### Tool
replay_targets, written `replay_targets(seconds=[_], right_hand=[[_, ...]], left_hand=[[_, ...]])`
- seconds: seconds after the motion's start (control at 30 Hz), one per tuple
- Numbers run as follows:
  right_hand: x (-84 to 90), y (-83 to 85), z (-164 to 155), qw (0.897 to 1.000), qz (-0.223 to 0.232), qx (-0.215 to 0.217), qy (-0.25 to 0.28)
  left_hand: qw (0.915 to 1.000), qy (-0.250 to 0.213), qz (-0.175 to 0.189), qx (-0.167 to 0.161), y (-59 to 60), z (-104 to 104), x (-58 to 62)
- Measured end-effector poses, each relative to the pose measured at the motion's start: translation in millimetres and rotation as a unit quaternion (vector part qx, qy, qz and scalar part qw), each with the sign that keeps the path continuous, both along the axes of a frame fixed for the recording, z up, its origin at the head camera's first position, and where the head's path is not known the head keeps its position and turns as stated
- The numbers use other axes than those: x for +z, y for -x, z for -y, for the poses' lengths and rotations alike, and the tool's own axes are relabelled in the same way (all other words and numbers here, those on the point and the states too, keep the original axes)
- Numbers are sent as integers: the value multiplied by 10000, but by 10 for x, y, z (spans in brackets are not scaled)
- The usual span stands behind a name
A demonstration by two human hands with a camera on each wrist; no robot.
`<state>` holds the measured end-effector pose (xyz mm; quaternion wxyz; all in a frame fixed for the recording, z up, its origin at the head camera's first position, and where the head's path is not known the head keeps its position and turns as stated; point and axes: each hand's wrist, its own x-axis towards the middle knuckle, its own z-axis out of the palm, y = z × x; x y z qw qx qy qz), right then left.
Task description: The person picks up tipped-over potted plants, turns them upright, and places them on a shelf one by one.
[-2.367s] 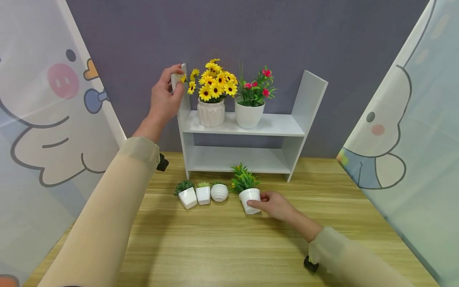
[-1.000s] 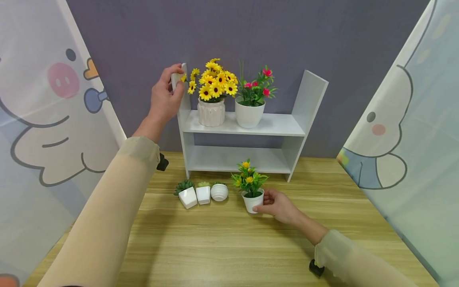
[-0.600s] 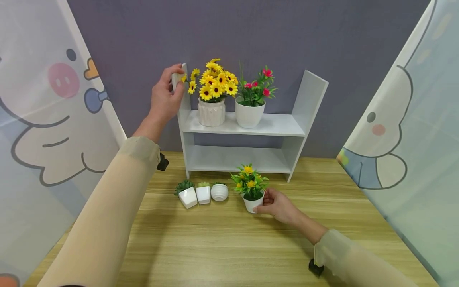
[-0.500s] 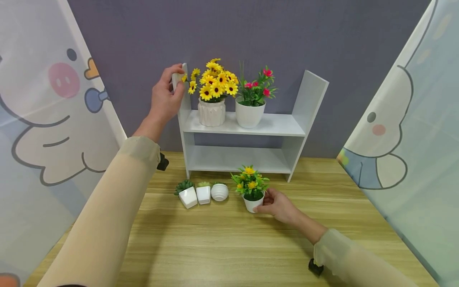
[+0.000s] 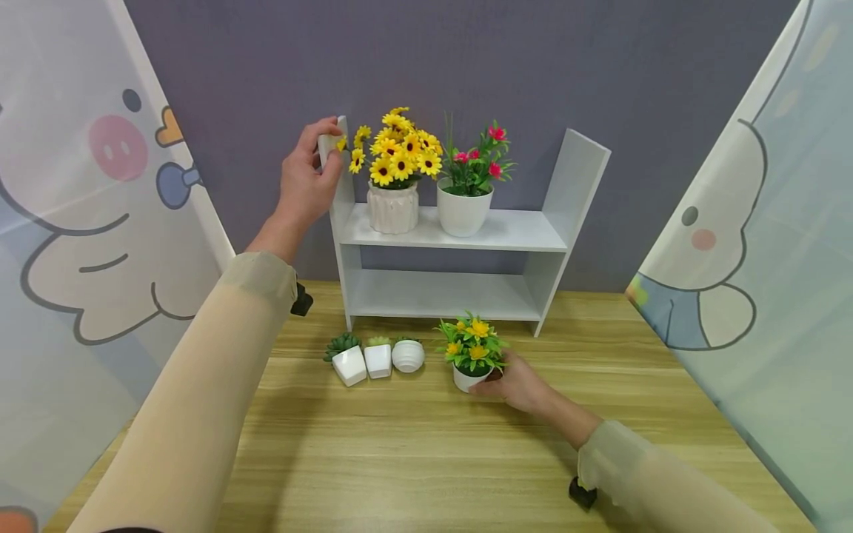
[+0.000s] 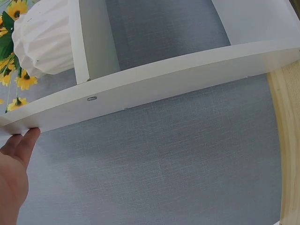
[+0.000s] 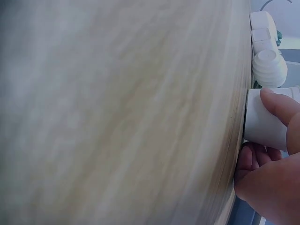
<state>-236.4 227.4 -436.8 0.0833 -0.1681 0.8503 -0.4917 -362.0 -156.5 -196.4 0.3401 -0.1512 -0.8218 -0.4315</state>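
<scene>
Since the earlier frames the small yellow-flower pot [image 5: 472, 363] has gone from tipped over to upright and shifted slightly right on the wooden table [image 5: 413, 459]; the right hand [image 5: 516, 381] has its thumb and fingers curled round the white pot. Three tiny succulent pots [image 5: 376, 359] sit just left. Farther back, the left hand [image 5: 303, 178] pinches the white shelf [image 5: 460, 233] at its left upright's top. Judging by this, the grasp is secured; lifting next needs the pot kept level

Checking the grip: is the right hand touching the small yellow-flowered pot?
Touching. The right wrist view shows the right hand with fingers wrapped against the small white pot.
</scene>
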Motion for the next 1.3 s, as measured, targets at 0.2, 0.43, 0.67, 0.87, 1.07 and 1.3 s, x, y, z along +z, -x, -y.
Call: replay_targets(seconds=[0.2,0.43,0.67,0.87,1.07,1.3], right_hand=[[-13,7,44,9999,126,-86,-56],[-6,9,24,9991,413,61,83],[0,-4,-53,9965,832,-50,43],[-9,-12,-65,9970,752,-115,140],[32,-11,-112,9974,641,-278,158],[219,57,-217,9986,264,-259,391]], left_hand=[[10000,19,36,-1,3,5,0],[9999,22,98,22,-3,0,4],[9999,-16,122,12,-4,-2,3],[9999,-27,108,3,-16,0,2],[9999,-20,103,23,-11,-1,2],[9999,-59,86,-25,-11,-10,5]])
